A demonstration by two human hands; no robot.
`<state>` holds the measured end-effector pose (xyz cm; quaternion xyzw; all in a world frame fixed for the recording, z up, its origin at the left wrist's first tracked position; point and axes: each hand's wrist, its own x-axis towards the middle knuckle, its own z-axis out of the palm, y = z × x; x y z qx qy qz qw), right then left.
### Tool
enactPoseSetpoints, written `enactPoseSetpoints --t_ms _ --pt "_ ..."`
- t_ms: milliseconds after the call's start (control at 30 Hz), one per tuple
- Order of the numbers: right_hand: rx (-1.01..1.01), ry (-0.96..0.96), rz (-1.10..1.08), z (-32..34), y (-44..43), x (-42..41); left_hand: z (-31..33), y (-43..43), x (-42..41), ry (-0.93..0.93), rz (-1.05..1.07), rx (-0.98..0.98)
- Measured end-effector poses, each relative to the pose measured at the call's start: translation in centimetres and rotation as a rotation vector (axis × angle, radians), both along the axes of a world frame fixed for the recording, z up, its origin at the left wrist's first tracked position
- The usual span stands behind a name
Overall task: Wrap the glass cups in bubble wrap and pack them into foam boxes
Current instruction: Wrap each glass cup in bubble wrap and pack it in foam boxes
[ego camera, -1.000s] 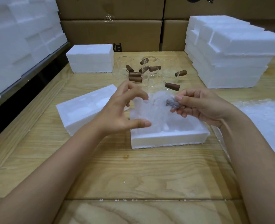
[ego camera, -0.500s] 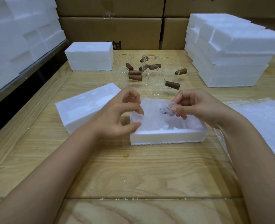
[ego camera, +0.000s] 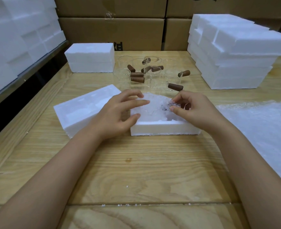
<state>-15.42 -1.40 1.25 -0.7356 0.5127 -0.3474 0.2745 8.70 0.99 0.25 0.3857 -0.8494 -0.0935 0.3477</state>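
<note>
1. Wooden table (ego camera: 136, 162): carries all items; small white foam crumbs along the near plank joint.
2. Cardboard boxes (ego camera: 111, 32): stacked along the far edge.
3. Foam stacks: one bank along the L side (ego camera: 17, 33), one pile at far R (ego camera: 235, 52) on the table.
4. Bubble wrap sheet (ego camera: 260, 129): flat on the table at R, just beside the open box.
5. Foam lid (ego camera: 81, 108): lies at an angle, L of the open box, partly under the L wrist.
6. Closed foam box (ego camera: 90, 57): far L, near the cardboard.
7. Open foam box (ego camera: 162, 128): table ctr, btwn both hands, cavity up.
8. Glass cups (ego camera: 154, 75): unwrapped group w/ brown handles, behind the open box, btwn closed box and R pile.
9. Wrapped cup (ego camera: 154, 106): task item, in bubble wrap, sits inside the open box cavity; dark handle end shows through the wrap toward R.
10. L hand (ego camera: 118, 114): fingers spread and nearly straight, tips resting on the wrap at the box's L end; thumb at the box's L front corner. Holds nothing.
11. R hand (ego camera: 194, 109): fingers curled, thumb and forefinger pinch the wrap at the cup's handle end.
</note>
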Motion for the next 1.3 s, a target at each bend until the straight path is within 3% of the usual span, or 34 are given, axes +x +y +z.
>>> enactPoseSetpoints --t_ms 100,200,300,400,467,567,633,833,1133,1300 --pt "0.004 0.015 0.003 0.1 0.0 0.0 -0.3 0.4 0.8 -0.073 0.109 -0.183" --pt "0.006 0.023 -0.005 0.2 0.1 0.0 0.8 0.2 2.7 0.038 0.441 -0.260" --pt "0.021 -0.075 -0.029 0.3 0.4 0.0 2.3 -0.7 6.0 0.008 0.736 0.113" --pt "0.002 -0.193 -0.065 0.4 0.4 0.0 2.7 -1.1 8.6 -0.145 0.709 0.545" --pt "-0.005 -0.214 -0.077 0.4 0.4 0.0 2.4 -1.3 9.2 -0.241 0.681 0.668" --pt "-0.011 -0.232 -0.085 0.4 0.4 0.0 2.4 -1.7 9.1 -0.218 0.703 0.663" --pt "-0.051 -0.239 -0.112 0.5 0.5 0.0 2.6 -2.0 8.8 -0.231 0.761 0.526" --pt "-0.143 -0.362 -0.215 1.0 0.2 0.0 2.7 -2.5 6.9 -0.333 1.022 -0.132" --pt "-0.006 -0.534 0.059 2.3 0.5 2.0 2.3 -3.2 0.1 -0.298 0.792 -1.068" --pt "0.196 -0.675 0.151 3.0 0.5 2.3 1.8 -4.2 -1.1 -0.322 0.756 -1.368"
